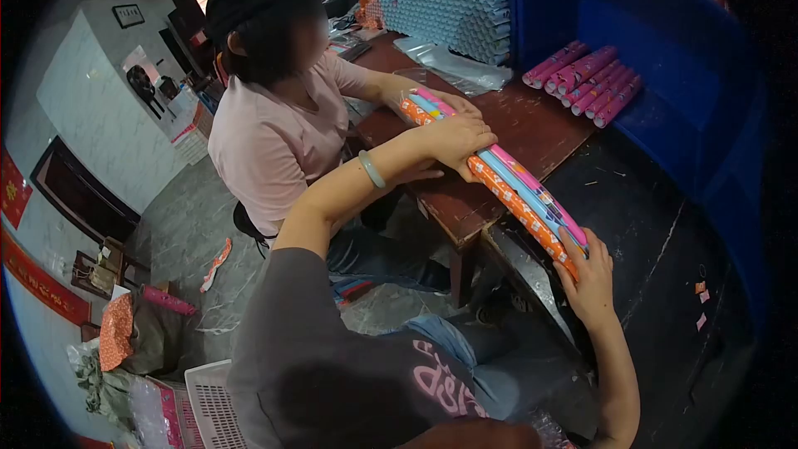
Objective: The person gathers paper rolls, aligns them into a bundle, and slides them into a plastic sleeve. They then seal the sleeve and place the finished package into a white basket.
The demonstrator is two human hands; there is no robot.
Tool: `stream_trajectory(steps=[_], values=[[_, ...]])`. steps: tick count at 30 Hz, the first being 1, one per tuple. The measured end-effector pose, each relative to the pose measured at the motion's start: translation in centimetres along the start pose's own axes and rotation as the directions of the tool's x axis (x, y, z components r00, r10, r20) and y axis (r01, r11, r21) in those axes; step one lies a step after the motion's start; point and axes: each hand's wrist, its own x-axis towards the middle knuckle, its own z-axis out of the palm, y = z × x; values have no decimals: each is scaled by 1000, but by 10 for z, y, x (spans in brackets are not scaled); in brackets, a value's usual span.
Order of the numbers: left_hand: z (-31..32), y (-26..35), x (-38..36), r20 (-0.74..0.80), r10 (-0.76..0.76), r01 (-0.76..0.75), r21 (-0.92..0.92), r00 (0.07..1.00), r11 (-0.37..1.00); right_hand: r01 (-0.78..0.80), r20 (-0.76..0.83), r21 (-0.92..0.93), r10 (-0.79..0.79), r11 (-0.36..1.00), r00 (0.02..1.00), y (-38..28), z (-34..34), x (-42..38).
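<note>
A bundle of long patterned tubes point(519, 187), orange, light blue and pink, lies slantwise over the brown table's corner and the black surface. My left hand point(455, 143), with a pale bangle on its wrist, is wrapped over the bundle's upper part. Around the lower end, my right hand point(588, 270) grips the tubes with its fingers on the pink and orange ones. A co-worker's hand point(445, 101) is at the far end of the bundle, close beside my left hand.
A co-worker in a pink shirt point(266, 137) sits at the left of the brown table point(532, 129). Pink tubes point(586, 83) lie by the blue partition point(665, 58). Blue and pink tubes point(440, 4) are stacked behind clear plastic bags point(457, 66). A white basket point(218, 407) stands lower left.
</note>
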Motion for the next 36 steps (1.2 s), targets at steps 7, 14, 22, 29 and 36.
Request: stream_trajectory(steps=[7, 14, 22, 29, 36], values=[[-21, 0, 8, -99, 57, -56, 17, 993, 998, -7, 54, 11, 7, 1000, 998, 0, -16, 0], [-35, 6, 22, -151, -26, 30, 22, 988, 999, 25, 19, -124, -23, 992, 1000, -2, -60, 15], [31, 129, 95, -256, 87, -141, -199, 963, 970, -195, 261, -270, 267, 943, 928, 8, -131, -119], [43, 184, 125, -87, 144, -161, -242, 986, 957, -367, 268, -194, 409, 910, 872, 28, -132, -187], [3, 72, 98, 129, 345, -292, -311, 930, 904, -320, 225, -155, 349, 934, 910, 33, -131, -189]])
